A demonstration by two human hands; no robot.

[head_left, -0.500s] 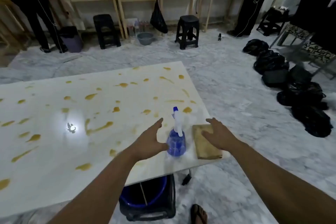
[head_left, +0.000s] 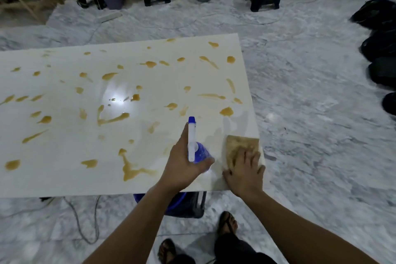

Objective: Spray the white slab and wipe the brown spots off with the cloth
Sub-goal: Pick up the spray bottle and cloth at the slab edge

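Slab [head_left: 64, 156], white and glossy, lies flat across the frame, spattered from end to end with brown spots [head_left: 126, 165], none of them yet wiped. At its near right corner the left hand [head_left: 184, 163] wraps its fingers around the blue spray bottle [head_left: 199, 152], nozzle aimed away over the stains, seemingly so the first burst lands on the nearest smears. The right hand [head_left: 244, 169] lies on the tan cloth [head_left: 240, 146], fingers spread and flat rather than bunched, pressing it to the worktop at the corner edge, likely to keep it ready for the first pass. A lamp's glare sits mid-slab. Beneath the near edge a blue bucket [head_left: 175, 201] stands on the marble floor [head_left: 321, 135], beside the person's sandalled foot [head_left: 228, 223]
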